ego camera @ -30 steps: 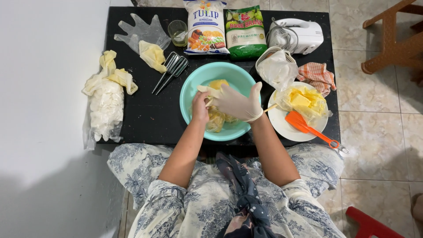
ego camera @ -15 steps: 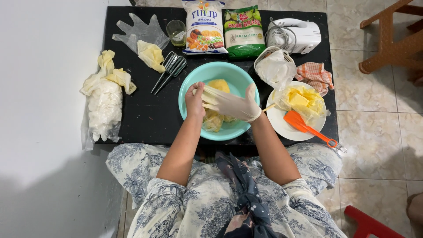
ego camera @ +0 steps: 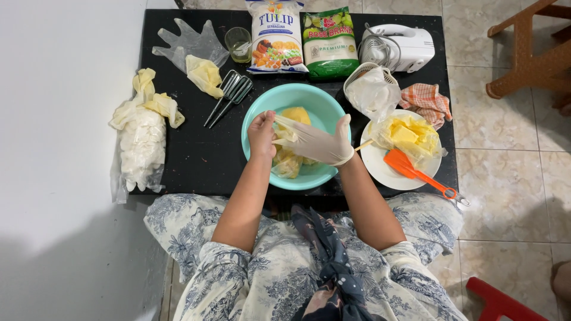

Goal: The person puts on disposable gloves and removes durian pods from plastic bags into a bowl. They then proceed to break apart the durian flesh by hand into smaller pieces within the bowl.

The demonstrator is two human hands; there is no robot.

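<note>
My right hand (ego camera: 324,144) wears a thin translucent glove and lies flat over a teal bowl (ego camera: 254,116) on the black table (ego camera: 196,157). My bare left hand (ego camera: 262,134) pinches the glove's fingertips (ego camera: 285,123) and stretches them leftward. Lumps of yellow dough (ego camera: 296,114) lie in the bowl under both hands. Part of the dough is hidden by the hands.
To the right are a white plate (ego camera: 380,172) with butter (ego camera: 407,134) and an orange spatula (ego camera: 410,169), a plastic-lined sieve (ego camera: 372,89) and a checked cloth (ego camera: 427,101). Behind stand two bags (ego camera: 276,35), a hand mixer (ego camera: 398,47), a glass (ego camera: 239,43), beaters (ego camera: 229,95) and spare gloves (ego camera: 187,41). A wooden chair (ego camera: 529,65) is at right.
My left hand has shifted slightly left and up, drawing the glove's fingertips out longer. My right hand has stayed over the bowl.
</note>
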